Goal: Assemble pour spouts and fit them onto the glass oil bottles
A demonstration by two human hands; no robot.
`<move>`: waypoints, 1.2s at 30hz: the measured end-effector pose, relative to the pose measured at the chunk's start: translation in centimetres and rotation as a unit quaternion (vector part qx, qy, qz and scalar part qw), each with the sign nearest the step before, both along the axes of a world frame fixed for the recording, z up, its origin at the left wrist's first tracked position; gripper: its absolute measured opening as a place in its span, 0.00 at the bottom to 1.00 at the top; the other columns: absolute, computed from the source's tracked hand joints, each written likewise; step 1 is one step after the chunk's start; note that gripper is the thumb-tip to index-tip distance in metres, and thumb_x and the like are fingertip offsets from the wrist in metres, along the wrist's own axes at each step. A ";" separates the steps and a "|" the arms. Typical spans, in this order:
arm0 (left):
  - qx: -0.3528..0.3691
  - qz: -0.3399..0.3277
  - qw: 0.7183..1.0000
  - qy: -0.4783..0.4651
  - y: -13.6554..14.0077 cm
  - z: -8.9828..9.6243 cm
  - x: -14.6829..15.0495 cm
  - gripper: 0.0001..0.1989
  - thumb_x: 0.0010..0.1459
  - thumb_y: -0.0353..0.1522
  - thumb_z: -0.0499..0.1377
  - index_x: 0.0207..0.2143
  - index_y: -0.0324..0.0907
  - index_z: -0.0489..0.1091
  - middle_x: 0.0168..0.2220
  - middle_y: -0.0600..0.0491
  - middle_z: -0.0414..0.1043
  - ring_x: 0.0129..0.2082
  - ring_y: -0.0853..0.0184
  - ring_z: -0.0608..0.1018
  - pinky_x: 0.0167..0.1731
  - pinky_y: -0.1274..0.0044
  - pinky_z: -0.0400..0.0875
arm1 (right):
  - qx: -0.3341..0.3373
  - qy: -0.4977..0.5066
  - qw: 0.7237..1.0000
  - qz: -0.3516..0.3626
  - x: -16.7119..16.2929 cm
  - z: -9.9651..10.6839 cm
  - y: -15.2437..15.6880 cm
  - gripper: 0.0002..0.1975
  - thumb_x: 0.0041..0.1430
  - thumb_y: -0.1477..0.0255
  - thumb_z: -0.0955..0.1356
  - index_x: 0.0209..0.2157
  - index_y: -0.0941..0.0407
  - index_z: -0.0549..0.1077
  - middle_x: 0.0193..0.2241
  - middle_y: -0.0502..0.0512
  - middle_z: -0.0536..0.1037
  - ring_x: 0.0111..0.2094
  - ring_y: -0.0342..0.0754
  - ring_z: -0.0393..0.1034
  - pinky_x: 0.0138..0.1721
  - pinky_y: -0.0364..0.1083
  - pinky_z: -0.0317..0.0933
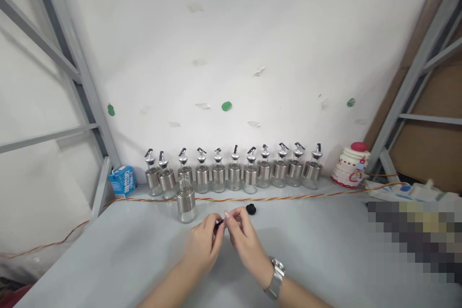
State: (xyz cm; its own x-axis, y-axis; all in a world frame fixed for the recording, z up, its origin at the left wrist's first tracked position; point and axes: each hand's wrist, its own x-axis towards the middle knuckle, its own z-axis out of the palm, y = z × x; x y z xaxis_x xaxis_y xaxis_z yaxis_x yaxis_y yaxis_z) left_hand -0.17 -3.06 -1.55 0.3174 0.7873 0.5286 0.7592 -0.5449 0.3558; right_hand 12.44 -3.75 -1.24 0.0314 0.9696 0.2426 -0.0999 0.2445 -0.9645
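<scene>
My left hand [202, 240] is closed around a small black piece [218, 225], mostly hidden by the fingers; it may be a pourer part. Fingertips of my right hand [245, 238] meet it in a pinch, and what they grip, if anything, is hidden. On the grey table [144, 260], just beyond my right hand, sits a small black stopper-like part [250, 209]. Left of my hands a glass bottle with a metal band [186, 200] stands upright with its neck bare. Behind it several similar oil bottles [218, 178] form a row, each topped by a metal pourer with a black lever.
A twisted red-and-yellow wire [281, 198] crosses the table before the row. At the left end is a blue carton [123, 182], at the right a white jar with a red lid [351, 166]. Grey metal frames [88, 86] flank the white wall [231, 48].
</scene>
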 end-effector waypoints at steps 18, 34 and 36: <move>0.121 -0.001 0.989 0.079 0.5 -1.5 0.2 0.14 0.60 0.31 0.38 0.30 0.40 0.62 0.22 0.51 0.70 0.21 0.67 0.74 0.20 0.78 0.66 | 0.049 -0.080 0.996 -0.007 0.0 -0.2 -0.7 0.09 0.55 0.64 0.62 0.32 0.54 0.56 0.23 0.48 0.68 0.25 0.44 0.65 0.26 0.42 0.58; -0.336 -0.086 0.880 -0.323 -0.8 0.0 1.9 0.17 0.57 0.40 0.43 0.37 0.38 0.63 0.27 0.52 0.72 0.21 0.69 0.73 0.20 0.78 0.67 | 0.051 -0.109 0.993 -0.005 0.1 -1.3 -0.4 0.09 0.55 0.65 0.61 0.33 0.54 0.55 0.21 0.48 0.69 0.18 0.41 0.63 0.17 0.39 0.55; -0.340 -0.073 0.875 -0.338 -0.9 -0.1 2.0 0.18 0.57 0.41 0.43 0.37 0.38 0.63 0.24 0.53 0.71 0.19 0.69 0.72 0.18 0.78 0.67 | 0.050 -0.107 0.993 -0.005 0.1 -1.4 -0.4 0.09 0.55 0.65 0.61 0.34 0.54 0.55 0.20 0.47 0.68 0.18 0.41 0.63 0.18 0.39 0.55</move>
State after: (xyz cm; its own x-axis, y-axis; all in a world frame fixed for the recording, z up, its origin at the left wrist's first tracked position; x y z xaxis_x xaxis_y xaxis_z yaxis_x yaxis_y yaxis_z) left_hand 1.84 -3.94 -1.68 0.2360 0.9699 0.0601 0.1901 -0.1067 0.9760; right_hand 12.53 -4.10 -2.65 -0.0224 0.9402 0.3399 0.1069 0.3402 -0.9342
